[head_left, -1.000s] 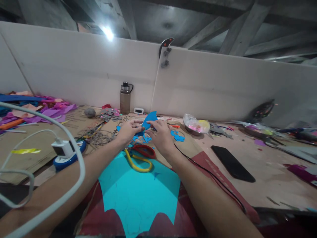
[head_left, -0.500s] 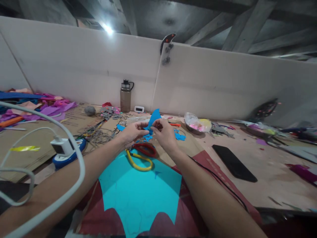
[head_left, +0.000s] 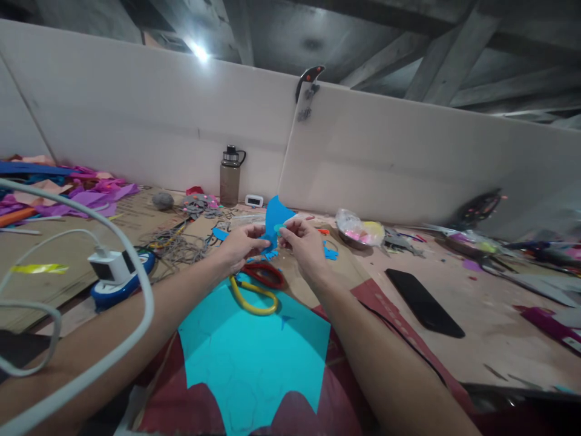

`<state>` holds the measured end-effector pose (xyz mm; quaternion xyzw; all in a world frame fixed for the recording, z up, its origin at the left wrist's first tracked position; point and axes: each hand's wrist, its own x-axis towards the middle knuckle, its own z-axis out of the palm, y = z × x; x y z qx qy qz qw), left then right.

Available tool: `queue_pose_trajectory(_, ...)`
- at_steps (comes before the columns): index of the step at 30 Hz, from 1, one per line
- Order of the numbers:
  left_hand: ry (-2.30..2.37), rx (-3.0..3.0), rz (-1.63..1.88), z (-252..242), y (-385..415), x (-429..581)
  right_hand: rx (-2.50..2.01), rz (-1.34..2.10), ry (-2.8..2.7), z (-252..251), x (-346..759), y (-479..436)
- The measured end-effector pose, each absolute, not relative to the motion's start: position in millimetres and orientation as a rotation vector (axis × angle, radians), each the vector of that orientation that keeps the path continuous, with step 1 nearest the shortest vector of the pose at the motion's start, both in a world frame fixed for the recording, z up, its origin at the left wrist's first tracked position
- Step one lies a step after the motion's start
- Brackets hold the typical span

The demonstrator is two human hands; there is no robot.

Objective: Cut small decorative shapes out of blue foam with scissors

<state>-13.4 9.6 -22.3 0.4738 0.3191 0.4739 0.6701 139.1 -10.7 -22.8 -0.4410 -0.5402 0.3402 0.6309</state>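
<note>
Two pinch grips, left hand (head_left: 238, 245) and right hand (head_left: 305, 245), closed on the blue cutout (head_left: 273, 218); uneven pulling could tear it or drop it onto the scissors (head_left: 258, 284) just below.

Blue cutout (head_left: 273, 216): small flat sheet pc w/ pointed top corner & curved edges; stood approx upright, tip up, above the table; pinched at its lower edge btwn left hand (head_left: 239, 244) & right hand (head_left: 303, 245); bottom hidden behind fingers; tiny teal dot (head_left: 277, 227) sat on its front by right fingertips.
</note>
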Motion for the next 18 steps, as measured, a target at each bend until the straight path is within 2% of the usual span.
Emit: queue_pose_trajectory(18, 0.787, 1.041, 1.063, -25.8, 11.3, -11.8, -1.034, 0.668, -1.190, -28.7, 145.1, -4.9)
